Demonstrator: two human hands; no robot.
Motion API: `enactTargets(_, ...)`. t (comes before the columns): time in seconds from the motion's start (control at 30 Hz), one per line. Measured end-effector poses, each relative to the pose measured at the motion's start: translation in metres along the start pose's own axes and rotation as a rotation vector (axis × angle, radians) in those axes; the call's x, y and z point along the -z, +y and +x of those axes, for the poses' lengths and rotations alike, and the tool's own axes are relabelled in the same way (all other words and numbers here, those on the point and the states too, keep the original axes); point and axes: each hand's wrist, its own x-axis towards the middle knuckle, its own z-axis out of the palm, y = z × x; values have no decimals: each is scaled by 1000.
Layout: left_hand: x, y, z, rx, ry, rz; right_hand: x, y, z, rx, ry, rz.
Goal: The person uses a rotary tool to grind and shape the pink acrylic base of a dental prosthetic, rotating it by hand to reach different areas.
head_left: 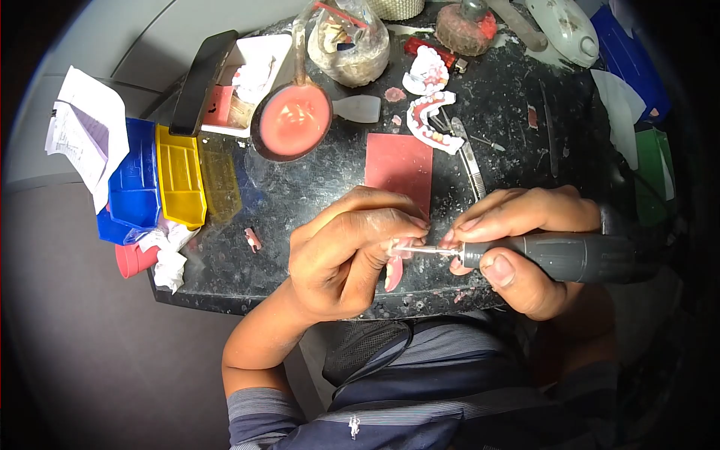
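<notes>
- The left hand [346, 255] is curling closed around a small pink acrylic denture piece [394, 271], fingers pinching it tight, with its lower end showing below the fingertips, just above the near edge of the black speckled stone worktop [517, 120].
- The right hand [525, 247] is gripping a grey cylindrical motor handpiece [570, 257] firmly, thumb underneath and fingers on top.
- The thin metal bur shaft [427, 250] of that handpiece is pointing left and is reaching the denture piece held between the left fingers.
- A flat pink rectangular wax sheet [399, 171] is lying on the worktop just beyond the left hand.
- A white plaster dental model with pink gum and teeth [433, 120] is sitting past the wax sheet, with a second white plaster model [427, 72] right behind it.
- A slim metal hand instrument [470, 161] is lying beside the wax sheet, on its right.
- A dark rubber mixing bowl filled with pink material [292, 120] is resting left of the wax sheet.
- A yellow plastic tray [180, 176] and a blue plastic tray [135, 184] are lying at the worktop's left edge, touching one another.
- A folded white paper sheet [86, 127] is overlapping the blue tray.
- A small pink fragment [253, 239] is lying on the worktop left of the left hand.
</notes>
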Motion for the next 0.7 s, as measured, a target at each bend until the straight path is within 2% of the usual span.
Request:
enactTargets(0.17,0,-2,-4,0,-2,-37,0,-1,0,9,9,-10)
enactTargets(0.23,0,-1,-5,55,-44,-44,2,5,0,88,-76,201)
enactTargets(0.27,-5,1,-6,107,53,-107,9,4,6,170,-160,79)
enactTargets(0.3,-5,3,-7,106,54,-106,7,-1,4,172,-161,79)
enactTargets(0.37,-5,4,-6,103,92,-15,1,-14,-5,-151,112,49)
enactTargets(0.4,-3,4,-6,85,92,25,4,-17,-6,-231,131,46)
enactTargets(0.5,1,7,-2,14,78,184,6,-8,-7,-115,249,-40)
enactTargets(0.57,1,4,-2,-41,98,222,2,-16,-6,-135,268,-42)
enactTargets(0.63,2,6,0,-65,130,323,1,-19,-5,-47,166,-209)
enactTargets(0.7,2,3,1,-75,145,347,3,-17,-3,-25,124,-221)
